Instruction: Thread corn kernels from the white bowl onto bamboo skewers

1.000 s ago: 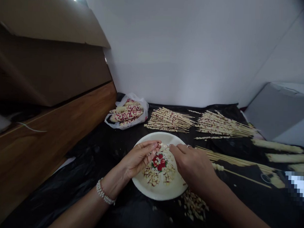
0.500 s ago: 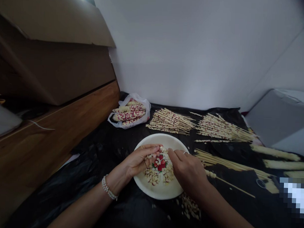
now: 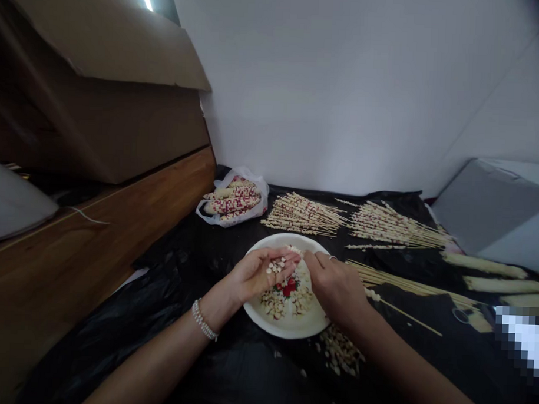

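Observation:
A white plate [image 3: 265, 318] with a red flower print holds loose pale corn kernels [image 3: 292, 297]. My left hand [image 3: 260, 274] hovers over the plate, palm up and cupped, with a few kernels lying in it. My right hand [image 3: 335, 284] is over the plate's right side, fingertips pinched close to the left hand's fingers; what it pinches is too small to tell. A skewer [image 3: 402, 315] with a few kernels threaded on it lies just right of my right hand.
Two heaps of threaded skewers [image 3: 302, 215] [image 3: 395, 227] lie beyond the plate. A plastic bag of corn cobs [image 3: 234, 202] sits at back left. Bare skewers [image 3: 408, 284], stripped cobs [image 3: 482, 265], spilled kernels [image 3: 341, 352], a grey box [image 3: 499, 207], a wooden ledge [image 3: 95, 243].
My left hand has turned palm up and lifted slightly, now showing kernels in it. My right hand stays beside it. The view shifted a little.

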### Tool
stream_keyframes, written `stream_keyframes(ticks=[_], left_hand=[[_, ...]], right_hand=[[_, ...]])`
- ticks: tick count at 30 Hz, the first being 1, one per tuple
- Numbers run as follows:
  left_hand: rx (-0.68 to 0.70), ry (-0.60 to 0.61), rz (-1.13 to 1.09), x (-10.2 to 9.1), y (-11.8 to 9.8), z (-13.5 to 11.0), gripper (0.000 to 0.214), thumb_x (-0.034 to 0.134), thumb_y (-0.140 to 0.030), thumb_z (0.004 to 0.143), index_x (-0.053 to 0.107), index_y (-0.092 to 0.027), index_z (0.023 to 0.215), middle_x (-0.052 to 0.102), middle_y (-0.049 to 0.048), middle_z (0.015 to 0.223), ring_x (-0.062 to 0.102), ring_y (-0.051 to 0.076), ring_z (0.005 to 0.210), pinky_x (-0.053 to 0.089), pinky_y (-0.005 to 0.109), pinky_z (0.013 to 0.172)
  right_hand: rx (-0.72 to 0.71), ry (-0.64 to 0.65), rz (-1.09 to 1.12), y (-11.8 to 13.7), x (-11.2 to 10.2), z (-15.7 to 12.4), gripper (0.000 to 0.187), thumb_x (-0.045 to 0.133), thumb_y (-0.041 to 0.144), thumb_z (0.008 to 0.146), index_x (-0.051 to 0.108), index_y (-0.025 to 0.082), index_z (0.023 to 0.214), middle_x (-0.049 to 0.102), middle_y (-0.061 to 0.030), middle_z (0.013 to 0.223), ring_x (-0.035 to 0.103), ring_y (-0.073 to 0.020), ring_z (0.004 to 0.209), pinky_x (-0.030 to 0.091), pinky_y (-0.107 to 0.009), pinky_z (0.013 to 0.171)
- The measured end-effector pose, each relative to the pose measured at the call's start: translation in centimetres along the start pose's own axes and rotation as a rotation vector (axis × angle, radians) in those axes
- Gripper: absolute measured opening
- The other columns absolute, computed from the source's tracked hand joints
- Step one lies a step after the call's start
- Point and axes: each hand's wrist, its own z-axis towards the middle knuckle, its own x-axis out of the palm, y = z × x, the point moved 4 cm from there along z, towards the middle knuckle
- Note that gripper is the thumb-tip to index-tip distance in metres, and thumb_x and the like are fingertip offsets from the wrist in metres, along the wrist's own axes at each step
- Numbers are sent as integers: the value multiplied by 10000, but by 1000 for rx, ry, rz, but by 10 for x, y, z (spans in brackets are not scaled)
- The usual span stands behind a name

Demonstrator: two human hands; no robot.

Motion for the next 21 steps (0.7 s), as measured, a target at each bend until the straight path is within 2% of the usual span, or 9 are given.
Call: stream_keyframes(ticks=[2, 4, 10, 16, 21], left_hand=[[-9, 55, 19, 0, 2, -2, 362, 512, 104, 656, 653, -74, 937, 701, 124, 988, 645, 195, 1021, 479, 273, 923], [0, 76, 60, -1, 5, -6, 463, 454, 153, 602, 653, -94, 940, 704, 102, 998, 632, 194, 1057, 476, 270, 928], [35, 100, 131, 8, 12, -24, 289, 527, 67, 748, 664, -98, 941, 698, 99, 989, 647, 142, 1006, 456, 222, 918], [45, 34, 117, 13, 11, -28, 233, 605, 35, 746, 666, -133, 894, 701, 59, 879, 670, 112, 841, 498, 213, 836], [52, 6, 83, 8, 8, -24, 234, 599, 27, 760, 666, -141, 909, 689, 43, 904, 660, 92, 846, 490, 173, 830]], right_hand=[[-3, -24, -3, 2, -3, -3, 180, 432, 93, 842, 600, 155, 818, 581, -24, 655, 500, -128, 536, 230, -287, 503], [-7, -46, -10, 6, -8, -5, 197, 420, 88, 844, 607, 149, 830, 580, -22, 650, 499, -124, 531, 225, -285, 504], [-22, -65, -31, 17, -21, -9, 183, 444, 83, 838, 615, 145, 861, 593, -22, 671, 515, -123, 551, 237, -284, 508], [-23, -67, -58, 19, -28, -8, 178, 468, 84, 837, 620, 147, 905, 584, -9, 667, 518, -123, 551, 256, -290, 513], [-40, -97, -76, 20, -28, -7, 179, 453, 104, 856, 620, 151, 898, 571, -12, 657, 513, -130, 543, 250, -298, 507]])
